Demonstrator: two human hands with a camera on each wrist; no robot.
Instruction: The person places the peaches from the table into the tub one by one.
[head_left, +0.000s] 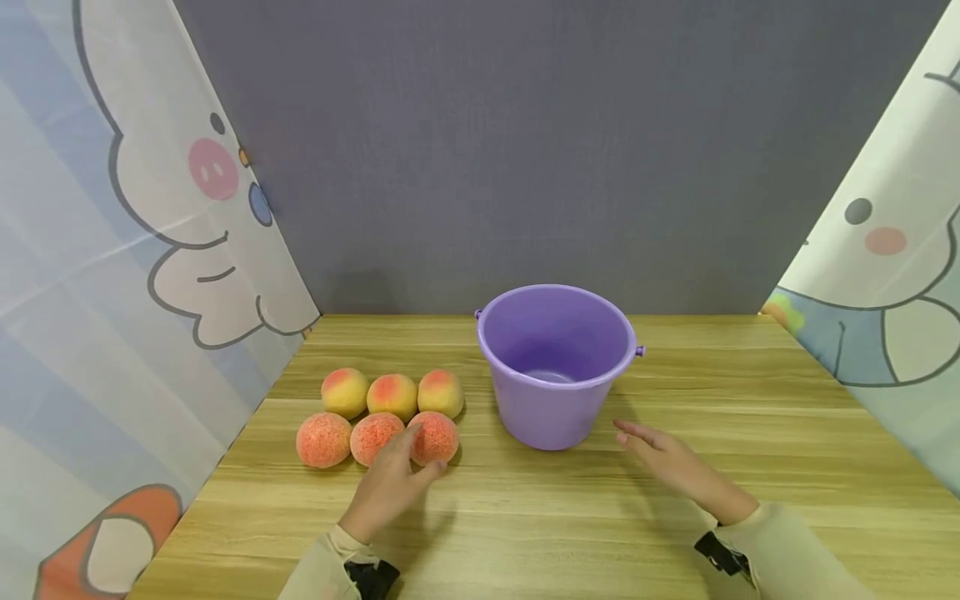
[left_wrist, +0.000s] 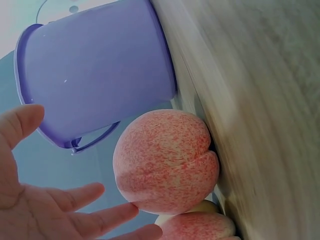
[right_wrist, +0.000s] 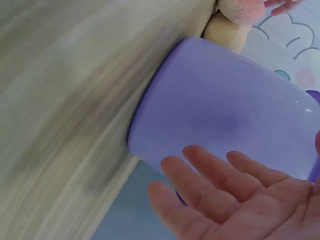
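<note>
Two rows of peaches lie on the table left of a purple bucket. In the front row are three speckled red peaches; the rightmost red peach is nearest my left hand. That hand is open, its fingers spread at the peach's left side and the thumb apart in front. The left wrist view shows the same red peach close beyond the fingertips. My right hand is held open with extended fingers just right of the purple bucket. The bucket stands upright, and its visible inside holds nothing.
Behind the red ones sit three yellow peaches with red tops, such as the middle yellow peach. A dark grey panel closes off the back of the wooden table. Cartoon-printed curtains flank both sides.
</note>
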